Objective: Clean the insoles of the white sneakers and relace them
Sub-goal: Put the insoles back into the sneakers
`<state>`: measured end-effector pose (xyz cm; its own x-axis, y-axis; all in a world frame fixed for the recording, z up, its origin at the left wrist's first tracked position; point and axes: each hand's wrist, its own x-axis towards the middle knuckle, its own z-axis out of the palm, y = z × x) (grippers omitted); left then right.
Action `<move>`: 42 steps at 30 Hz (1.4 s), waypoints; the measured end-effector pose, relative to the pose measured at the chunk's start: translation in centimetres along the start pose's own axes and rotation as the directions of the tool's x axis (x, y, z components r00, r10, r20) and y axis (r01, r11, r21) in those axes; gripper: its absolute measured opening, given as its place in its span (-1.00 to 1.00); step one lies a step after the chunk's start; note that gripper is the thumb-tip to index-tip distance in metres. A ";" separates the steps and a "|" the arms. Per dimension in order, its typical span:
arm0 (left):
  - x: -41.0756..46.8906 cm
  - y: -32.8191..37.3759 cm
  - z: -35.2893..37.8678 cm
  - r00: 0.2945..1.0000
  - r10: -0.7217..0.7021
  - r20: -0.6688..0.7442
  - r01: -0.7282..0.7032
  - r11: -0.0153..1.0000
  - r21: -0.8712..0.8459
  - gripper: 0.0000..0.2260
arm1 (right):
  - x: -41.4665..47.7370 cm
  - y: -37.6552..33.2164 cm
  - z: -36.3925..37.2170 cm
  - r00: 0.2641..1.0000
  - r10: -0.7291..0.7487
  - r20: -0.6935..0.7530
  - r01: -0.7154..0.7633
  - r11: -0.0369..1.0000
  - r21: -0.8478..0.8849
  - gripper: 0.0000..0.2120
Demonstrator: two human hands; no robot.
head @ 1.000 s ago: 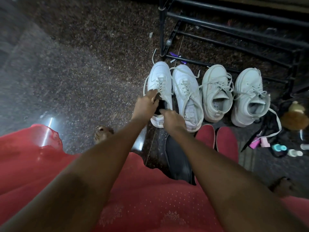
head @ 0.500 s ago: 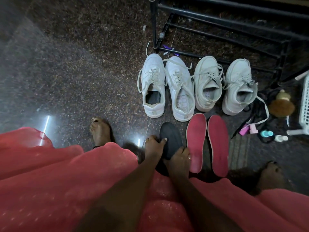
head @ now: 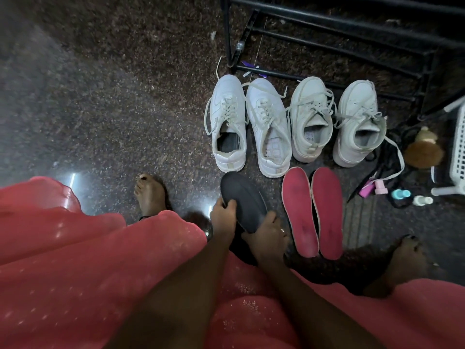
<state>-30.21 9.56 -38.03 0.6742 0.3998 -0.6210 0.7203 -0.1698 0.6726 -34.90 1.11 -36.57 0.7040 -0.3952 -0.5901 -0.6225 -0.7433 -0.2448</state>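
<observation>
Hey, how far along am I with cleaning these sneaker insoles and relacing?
Done: two red insoles lie out on the floor, side by side. In hand: the left hand and right hand grip a black insole. Left: no cleaning shows yet; the brush and bottles sit untouched at the right, and the four white sneakers have loose laces threaded, so relacing hasn't begun.

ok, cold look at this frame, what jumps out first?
Four white sneakers stand in a row on the dark floor, laces loose, in front of a black shoe rack. Nearer the person, the left hand and right hand both grip a black insole. A pair of red insoles lies flat on the floor just to its right.
</observation>
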 end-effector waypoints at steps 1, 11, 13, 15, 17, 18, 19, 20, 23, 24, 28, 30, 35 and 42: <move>-0.4 0.7 -0.2 0.999 0.014 -0.045 -0.019 0.994 -0.103 -0.88 | -0.3 -0.3 -0.8 0.997 -0.074 -0.034 0.075 0.997 0.023 -0.27; -1.7 14.0 1.8 0.882 0.091 0.462 0.285 0.679 -0.677 -0.67 | 1.7 -3.0 -10.5 0.914 -0.292 -0.281 0.355 0.911 0.211 -0.42; -1.2 15.5 3.0 0.869 0.062 0.492 0.309 0.707 -0.635 -0.64 | 2.1 -2.8 -11.5 0.910 -0.285 -0.301 0.349 0.919 0.183 -0.54; -0.5 16.2 4.7 0.879 0.021 0.476 0.290 0.769 -0.570 -0.69 | 2.7 -2.4 -12.0 0.914 -0.262 -0.311 0.332 0.922 0.199 -0.63; 0.1 16.7 6.4 0.891 0.019 0.454 0.249 0.816 -0.522 -0.69 | 3.3 -2.2 -12.2 0.907 -0.255 -0.337 0.333 0.922 0.199 -0.64; 0.1 17.2 6.9 0.888 0.032 0.459 0.228 0.836 -0.499 -0.63 | 3.6 -2.0 -12.4 0.899 -0.256 -0.355 0.339 0.921 0.194 -0.64; 0.3 17.4 7.4 0.901 0.048 0.431 0.170 0.875 -0.453 -0.53 | 4.0 -1.9 -12.9 0.894 -0.253 -0.371 0.339 0.921 0.190 -0.65; 0.7 17.6 7.8 0.926 0.086 0.367 0.071 0.916 -0.395 -0.46 | 4.5 -1.8 -13.6 0.892 -0.237 -0.385 0.327 0.926 0.187 -0.66; 2.5 17.6 7.3 0.928 0.373 -0.005 -0.371 0.921 -0.119 -0.67 | 6.3 -0.6 -16.8 0.890 -0.163 -0.426 0.269 0.941 0.203 -0.73; 3.7 17.4 6.9 0.860 0.510 -0.006 -0.508 0.858 0.077 -0.74 | 6.9 0.0 -17.9 0.895 -0.154 -0.420 0.256 0.946 0.197 -0.74; 7.0 15.2 7.5 0.679 0.535 0.502 -0.697 0.257 0.670 -0.32 | 7.0 1.5 -20.5 0.940 -0.167 -0.298 0.217 0.965 0.145 -0.79; 7.7 14.9 8.9 0.668 0.535 0.518 -0.669 0.125 0.733 -0.25 | 6.3 1.7 -20.7 0.953 -0.178 -0.247 0.214 0.968 0.130 -0.84; 8.5 15.8 10.8 0.692 0.532 0.488 -0.586 0.020 0.810 -0.28 | 5.4 2.0 -20.2 0.965 -0.209 -0.159 0.219 0.975 0.048 -0.83; 9.3 16.7 11.4 0.627 0.552 0.549 -0.581 -0.138 0.802 -0.56 | 5.9 2.1 -19.3 0.967 -0.238 -0.087 0.235 0.971 -0.041 -0.92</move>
<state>-10.05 0.18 -37.19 0.9104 -0.3376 -0.2391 -0.3598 -0.9314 -0.0552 -25.42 -13.17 -25.68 0.8588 -0.2523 -0.4459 -0.4250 -0.8368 -0.3451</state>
